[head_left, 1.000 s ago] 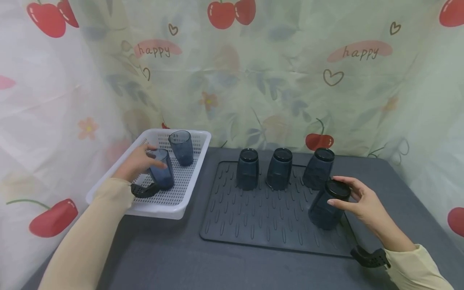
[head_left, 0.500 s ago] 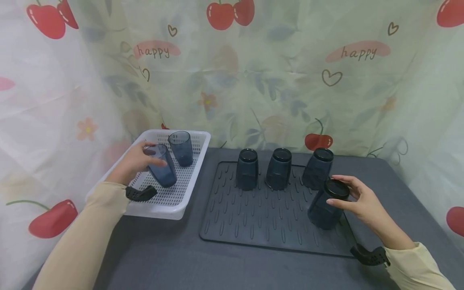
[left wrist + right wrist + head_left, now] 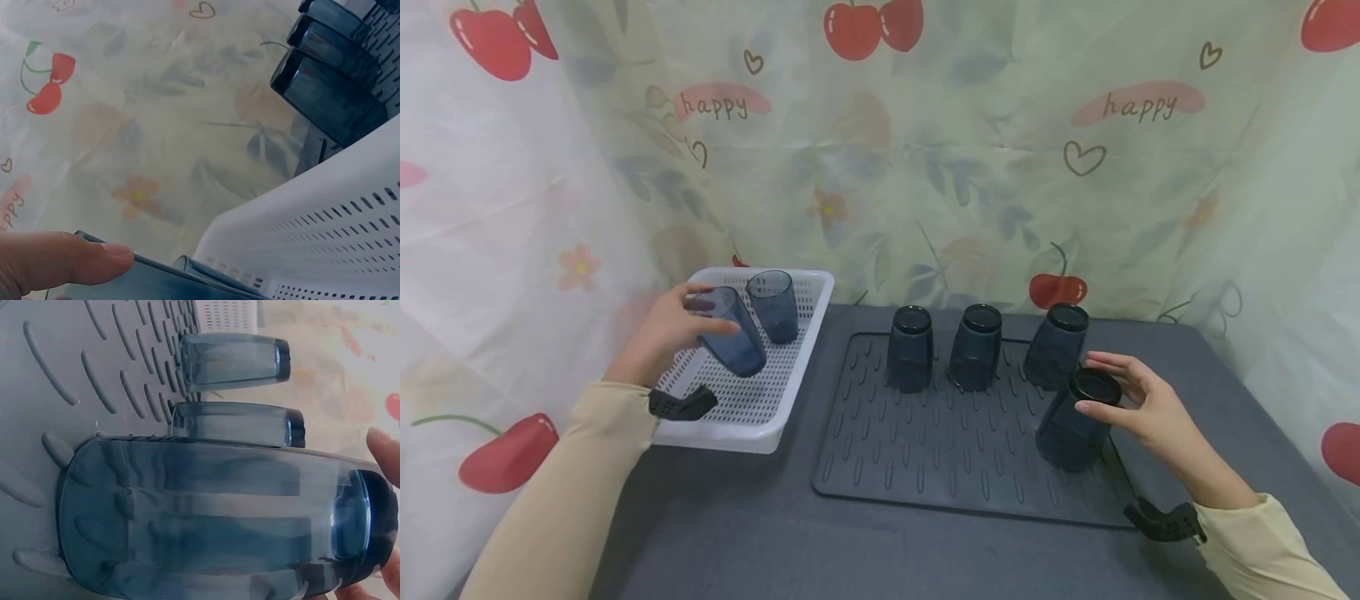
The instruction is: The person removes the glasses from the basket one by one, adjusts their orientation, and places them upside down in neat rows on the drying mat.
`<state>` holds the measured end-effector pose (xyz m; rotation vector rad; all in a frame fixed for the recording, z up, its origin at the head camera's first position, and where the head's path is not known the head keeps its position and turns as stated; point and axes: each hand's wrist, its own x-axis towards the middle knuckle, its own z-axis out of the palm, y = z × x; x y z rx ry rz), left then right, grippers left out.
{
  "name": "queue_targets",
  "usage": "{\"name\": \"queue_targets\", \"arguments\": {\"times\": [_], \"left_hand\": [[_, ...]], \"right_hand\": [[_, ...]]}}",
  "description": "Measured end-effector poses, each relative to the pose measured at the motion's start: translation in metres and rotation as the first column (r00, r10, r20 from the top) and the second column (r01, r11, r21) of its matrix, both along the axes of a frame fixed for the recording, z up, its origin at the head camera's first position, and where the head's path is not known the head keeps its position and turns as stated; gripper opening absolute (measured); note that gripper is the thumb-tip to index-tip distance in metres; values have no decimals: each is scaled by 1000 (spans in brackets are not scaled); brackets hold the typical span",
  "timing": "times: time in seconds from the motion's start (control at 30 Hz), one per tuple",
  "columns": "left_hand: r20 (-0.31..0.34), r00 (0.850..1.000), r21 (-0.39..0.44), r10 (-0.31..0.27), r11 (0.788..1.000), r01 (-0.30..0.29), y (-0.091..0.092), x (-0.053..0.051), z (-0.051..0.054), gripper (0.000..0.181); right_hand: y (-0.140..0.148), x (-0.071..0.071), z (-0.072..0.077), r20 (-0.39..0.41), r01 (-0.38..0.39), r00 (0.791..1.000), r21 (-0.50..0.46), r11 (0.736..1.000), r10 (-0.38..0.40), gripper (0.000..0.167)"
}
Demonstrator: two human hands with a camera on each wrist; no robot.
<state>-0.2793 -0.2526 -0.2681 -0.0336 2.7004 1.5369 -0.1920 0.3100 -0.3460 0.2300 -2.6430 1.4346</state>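
Observation:
My left hand (image 3: pixel 670 329) grips a blue-tinted drinking glass (image 3: pixel 735 337) near its rim, thumb on the near side, and holds it tilted over the white basket (image 3: pixel 772 439). In the left wrist view, the thumb (image 3: pixel 69 262) lies across this glass (image 3: pixel 144 281). A second glass (image 3: pixel 774 308) stands mouth up at the back of the basket. On the right, my right hand (image 3: pixel 1142 404) has its thumb and fingers around the base of an upside-down glass (image 3: pixel 1070 433). That glass rests on the dark ribbed drying mat (image 3: pixel 925 458), as the right wrist view also shows.
Three more upside-down glasses stand along the mat's back edge: a left one (image 3: pixel 910 350), a middle one (image 3: pixel 976 350) and a right one (image 3: pixel 1056 348), close behind the right hand's glass. A printed curtain (image 3: pixel 880 183) hangs behind the grey table (image 3: pixel 737 517).
My left hand has raised its glass off the basket floor, moving up and left, and the glass tilts more. My right hand's fingers have spread slightly at the glass, which stays in place.

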Motion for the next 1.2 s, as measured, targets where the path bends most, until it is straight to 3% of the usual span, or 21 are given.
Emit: {"name": "queue_targets", "arguments": {"times": [0.2,0.47,0.9,1.03,1.2], "left_hand": [[-25,1000,37,9,999,-8,3,7,6,92],[-42,999,107,34,994,-30,10,13,12,93],[-116,993,231,32,973,-4,32,31,21,80],[-144,989,303,22,953,23,40,36,22,74],[-171,985,396,1,916,68,49,43,22,65]], "right_hand": [[-1,1,4,-8,-4,1000,-18,1000,4,70],[-2,2,6,-65,22,998,38,999,-20,63],[-7,1,18,-153,12,988,-105,994,-28,57],[-9,0,23,-167,5,985,-148,989,-30,57],[-12,1,30,-217,-73,976,-263,962,15,57]]}}
